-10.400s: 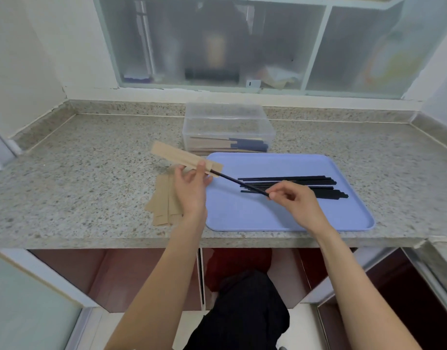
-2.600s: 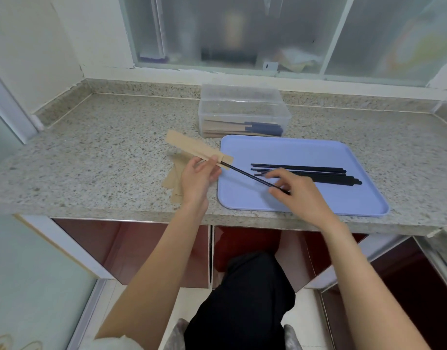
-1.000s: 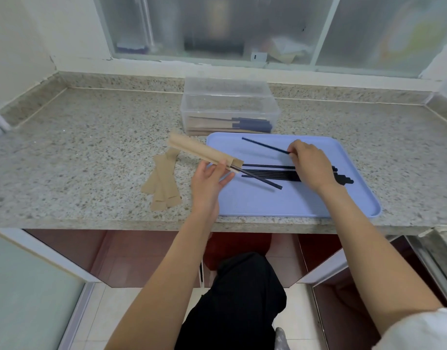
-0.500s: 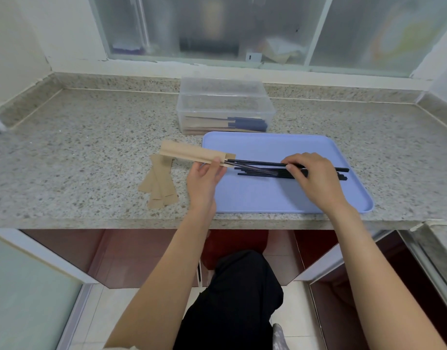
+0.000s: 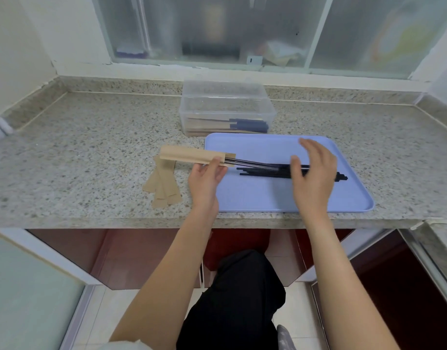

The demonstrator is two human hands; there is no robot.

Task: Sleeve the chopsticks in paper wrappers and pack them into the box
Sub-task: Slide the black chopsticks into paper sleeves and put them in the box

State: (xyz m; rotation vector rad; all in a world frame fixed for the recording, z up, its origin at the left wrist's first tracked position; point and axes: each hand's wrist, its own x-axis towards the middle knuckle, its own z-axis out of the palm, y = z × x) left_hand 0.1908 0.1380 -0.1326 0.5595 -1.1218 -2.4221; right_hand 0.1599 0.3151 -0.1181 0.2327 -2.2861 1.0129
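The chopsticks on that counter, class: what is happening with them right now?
A person's left hand holds a paper wrapper with black chopsticks partly slid in. The right hand hovers open over the loose chopsticks on the blue tray. Sleeved pairs already lie in the clear box.

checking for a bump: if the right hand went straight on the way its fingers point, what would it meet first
The right hand, fingers straight, points up-left across the lilac plastic tray. Its path looks free over bare tray; the first thing in line is probably the clear plastic box of sleeved chopsticks, though height is unclear.
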